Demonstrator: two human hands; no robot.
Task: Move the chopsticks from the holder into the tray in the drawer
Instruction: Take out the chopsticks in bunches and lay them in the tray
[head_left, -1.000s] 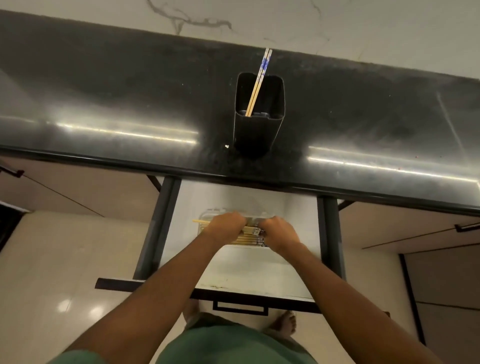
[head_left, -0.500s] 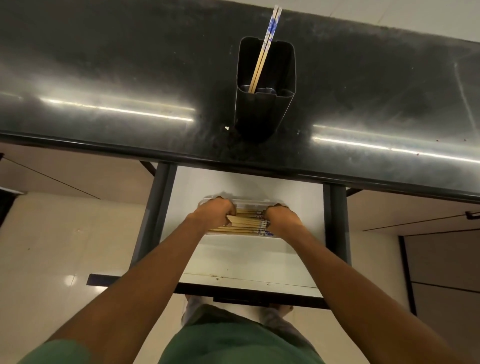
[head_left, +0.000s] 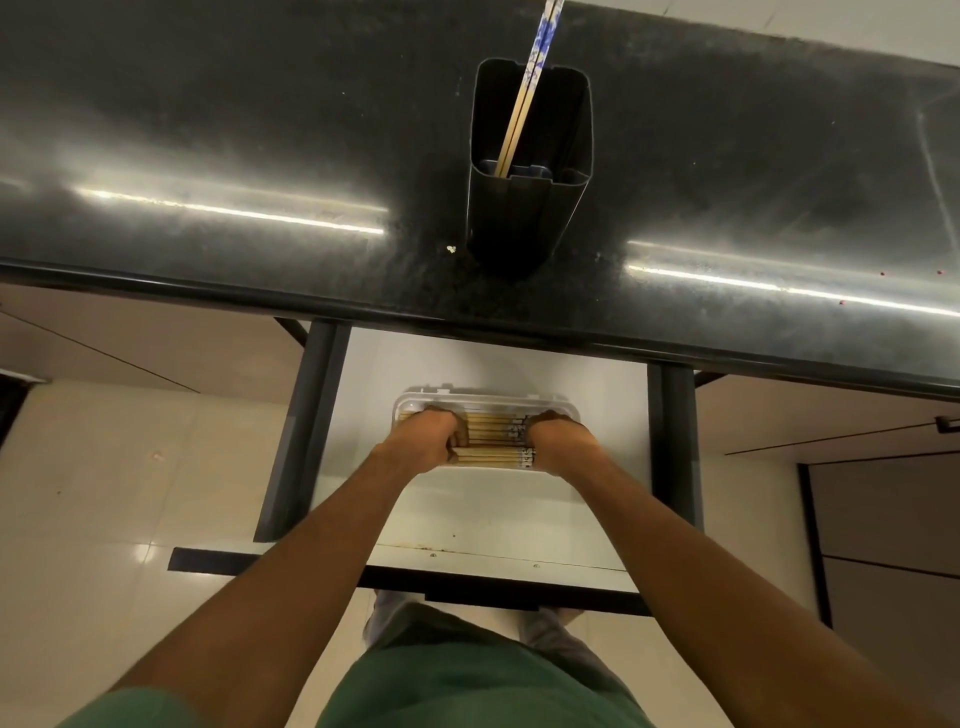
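Note:
A clear plastic tray (head_left: 485, 401) lies in the open white drawer (head_left: 498, 519) below the counter. Several wooden chopsticks (head_left: 493, 441) lie flat and side by side in it. My left hand (head_left: 428, 441) is closed over their left ends and my right hand (head_left: 558, 441) over their patterned right ends. Up on the counter stands the dark holder (head_left: 527, 208), with one pair of blue-patterned chopsticks (head_left: 524, 98) leaning in it.
The black glossy counter (head_left: 208, 156) overhangs the back of the drawer. Dark drawer rails (head_left: 306, 431) run along both sides, and the drawer front with its handle (head_left: 483, 600) is near my legs. Pale floor tiles lie to the left.
Both hands have pushed the chopstick bundle down flat into the tray and squared it up. The view has tilted down, so the holder sits higher in frame.

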